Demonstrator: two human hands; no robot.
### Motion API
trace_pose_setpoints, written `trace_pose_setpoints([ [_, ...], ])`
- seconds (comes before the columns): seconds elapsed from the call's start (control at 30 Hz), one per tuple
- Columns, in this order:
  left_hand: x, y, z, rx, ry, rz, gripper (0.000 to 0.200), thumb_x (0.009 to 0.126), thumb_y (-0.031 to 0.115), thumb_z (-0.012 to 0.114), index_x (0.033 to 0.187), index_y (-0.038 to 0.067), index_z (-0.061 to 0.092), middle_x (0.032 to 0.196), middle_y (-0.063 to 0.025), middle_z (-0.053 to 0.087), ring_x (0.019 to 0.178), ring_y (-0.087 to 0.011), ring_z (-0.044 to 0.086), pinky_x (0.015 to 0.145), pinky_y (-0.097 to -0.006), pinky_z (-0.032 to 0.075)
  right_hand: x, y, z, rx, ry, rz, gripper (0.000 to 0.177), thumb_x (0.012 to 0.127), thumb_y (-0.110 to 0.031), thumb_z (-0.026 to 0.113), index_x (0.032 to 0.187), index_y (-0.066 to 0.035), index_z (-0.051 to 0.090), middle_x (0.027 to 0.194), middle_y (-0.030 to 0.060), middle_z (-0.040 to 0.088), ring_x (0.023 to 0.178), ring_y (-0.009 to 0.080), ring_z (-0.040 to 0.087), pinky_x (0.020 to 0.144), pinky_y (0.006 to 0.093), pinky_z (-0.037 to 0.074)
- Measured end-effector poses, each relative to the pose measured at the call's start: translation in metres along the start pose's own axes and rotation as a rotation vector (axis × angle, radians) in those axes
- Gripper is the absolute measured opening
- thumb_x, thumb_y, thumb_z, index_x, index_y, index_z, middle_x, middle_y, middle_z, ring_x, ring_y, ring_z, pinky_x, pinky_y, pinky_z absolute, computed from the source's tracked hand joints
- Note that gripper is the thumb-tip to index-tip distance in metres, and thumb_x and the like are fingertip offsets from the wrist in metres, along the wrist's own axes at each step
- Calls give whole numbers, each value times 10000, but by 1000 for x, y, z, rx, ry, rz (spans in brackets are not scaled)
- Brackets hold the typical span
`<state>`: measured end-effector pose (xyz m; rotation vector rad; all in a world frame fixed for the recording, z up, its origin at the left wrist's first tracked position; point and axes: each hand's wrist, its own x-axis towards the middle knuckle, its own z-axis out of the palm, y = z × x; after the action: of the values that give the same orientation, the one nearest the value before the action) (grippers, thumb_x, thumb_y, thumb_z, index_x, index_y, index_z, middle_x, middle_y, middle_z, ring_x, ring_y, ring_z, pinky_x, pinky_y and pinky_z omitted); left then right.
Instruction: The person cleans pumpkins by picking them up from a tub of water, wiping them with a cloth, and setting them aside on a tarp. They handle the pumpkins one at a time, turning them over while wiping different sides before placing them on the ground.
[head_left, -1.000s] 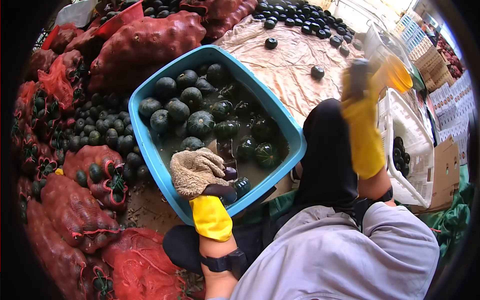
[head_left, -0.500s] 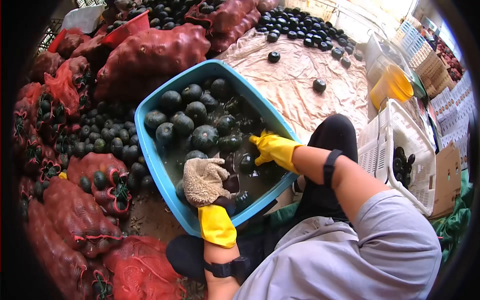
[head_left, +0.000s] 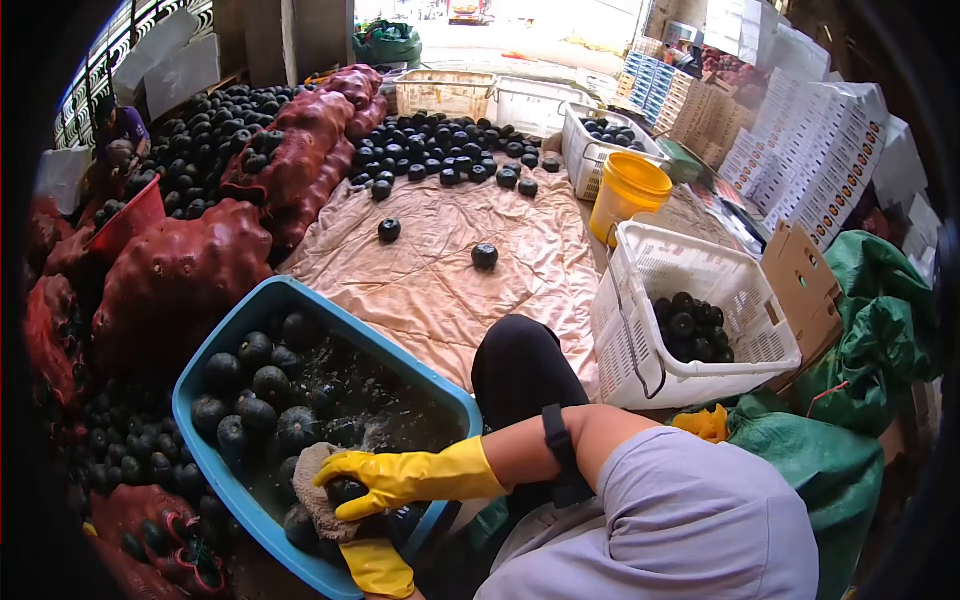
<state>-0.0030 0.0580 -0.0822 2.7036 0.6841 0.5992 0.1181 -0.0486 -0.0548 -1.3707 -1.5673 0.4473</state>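
A blue plastic tub (head_left: 230, 515) holds murky water and several dark green round squashes (head_left: 297, 430). At its near end my right hand (head_left: 370, 480), in a yellow rubber glove, curls over a small dark squash (head_left: 346, 490). My left hand (head_left: 318, 490) wears a beige fuzzy cloth glove over a yellow one and cups the same squash from the left. Its fingers are partly hidden behind the squash and my right hand. Rippled, splashed water lies just beyond my hands.
A pale cloth (head_left: 430, 290) bears many squashes at its far end. White crates (head_left: 690, 385), a yellow bucket (head_left: 630, 190) and a green tarp (head_left: 800, 480) stand at right. Red mesh sacks (head_left: 180, 270) line the left. A person (head_left: 120, 135) is at far left.
My right hand has come out of the water over to my left hand and now grips a squash against the cloth glove. The view has tilted up and turned right.
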Motion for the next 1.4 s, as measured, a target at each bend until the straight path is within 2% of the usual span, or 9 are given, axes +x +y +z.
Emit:
trace_pose_setpoints([
  [0.2, -5, 83, -27, 684, -318, 41, 498, 1122, 445, 378, 1464, 96, 476, 1433, -119, 590, 1359, -269, 537, 1210, -459, 369, 37, 23, 18, 66, 255, 461, 549, 897, -374, 810, 1336, -80, 661, 1318, 205, 654, 1231, 405, 624, 1069, 470, 509],
  [0.27, -4, 53, -26, 289, -289, -22, 478, 1119, 444, 398, 1434, 102, 514, 1415, -116, 600, 1339, -254, 552, 1185, -454, 400, 16, -1, 21, 202, 150, 297, 580, 911, -352, 804, 1396, -87, 631, 1385, 210, 616, 1325, 392, 566, 1140, 467, 451],
  [0.37, -12, 11, 5, -1983, -5, -499, 452, 1116, 442, 429, 1389, 111, 571, 1389, -111, 615, 1308, -230, 576, 1148, -447, 447, 2, -4, 9, 199, -18, 30, 596, 935, -388, 788, 1415, -92, 595, 1449, 194, 572, 1377, 364, 535, 1194, 452, 403],
  [0.57, -6, 25, 14, -2315, 127, -651, 506, 1039, 458, 584, 1410, 115, 571, 1413, -139, 613, 1283, -311, 602, 1168, -500, 442, 19, 15, 13, 56, 217, 116, 500, 929, -295, 754, 1362, -73, 637, 1323, 203, 661, 1282, 409, 597, 1127, 460, 451],
  [0.7, -17, 11, 28, -1063, 311, -486, 729, 821, 240, 810, 1456, 99, 481, 1404, -127, 574, 1287, -287, 585, 1152, -470, 465, 36, -11, -9, 358, 163, 707, 658, 913, -372, 791, 1461, -77, 577, 1438, 191, 627, 1379, 376, 562, 1165, 466, 432],
  [0.97, -8, 23, 12, -2311, -6, -512, 596, 1042, 504, 504, 1470, 90, 503, 1454, -137, 575, 1372, -299, 537, 1207, -472, 382, 20, 12, 12, 72, 247, 85, 649, 903, -334, 792, 1461, -97, 562, 1526, 233, 517, 1431, 443, 477, 1208, 506, 382],
  [1.13, 22, 69, -25, -1990, 82, -343, 363, 1000, 301, 568, 1251, 42, 597, 1333, -171, 629, 1107, -259, 665, 962, -404, 546, 23, 8, 1, -66, 299, 125, 645, 893, -312, 819, 1460, -119, 581, 1561, 224, 504, 1433, 419, 489, 1213, 493, 383],
  [1.3, 36, 98, -58, -433, -219, -291, 631, 833, 204, 810, 1365, 56, 506, 1285, -146, 660, 1161, -260, 667, 1059, -436, 514, 22, 35, 2, -111, 381, 55, 645, 851, -270, 861, 1423, -100, 615, 1504, 231, 555, 1416, 438, 503, 1205, 500, 394],
  [1.4, 13, 52, -6, -985, 7, -381, 452, 937, 326, 714, 1295, 92, 569, 1165, -90, 682, 1089, -273, 666, 1018, -411, 524, 21, 32, 2, -103, 297, 214, 633, 885, -299, 844, 1435, -98, 606, 1491, 215, 566, 1418, 412, 512, 1217, 490, 378],
])
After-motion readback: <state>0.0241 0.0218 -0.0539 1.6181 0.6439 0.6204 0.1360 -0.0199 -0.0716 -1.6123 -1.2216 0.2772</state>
